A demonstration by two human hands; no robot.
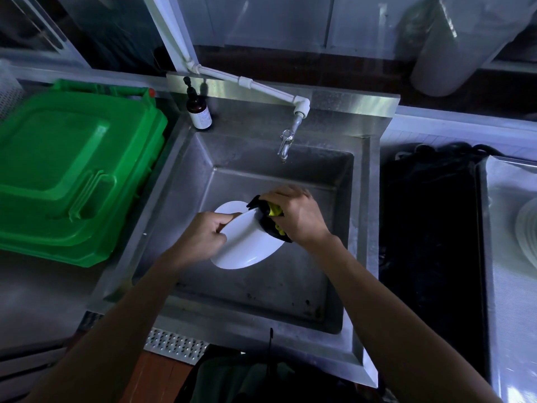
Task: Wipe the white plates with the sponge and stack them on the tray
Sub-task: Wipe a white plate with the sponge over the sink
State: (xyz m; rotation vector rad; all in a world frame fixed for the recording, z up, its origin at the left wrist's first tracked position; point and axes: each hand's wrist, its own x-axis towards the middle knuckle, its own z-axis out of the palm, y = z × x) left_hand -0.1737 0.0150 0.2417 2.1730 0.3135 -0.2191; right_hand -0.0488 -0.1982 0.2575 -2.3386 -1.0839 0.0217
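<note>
Over the steel sink (325, 257) I hold a white plate (250, 245) tilted, its rim pinched by my left hand (205, 237). A second white plate (229, 207) shows just behind it, partly hidden. My right hand (296, 216) grips a dark sponge with a yellow side (274, 218) and presses it against the tilted plate's upper right rim. At the far right a stack of white plates (527, 237) sits on a metal tray (505, 286), cut off by the frame edge.
A green plastic lid or crate (72, 173) lies left of the sink. A brown pump bottle (199, 110) stands at the sink's back left corner. The tap (286, 142) hangs above the basin. A dark bin (430, 242) lies between sink and tray.
</note>
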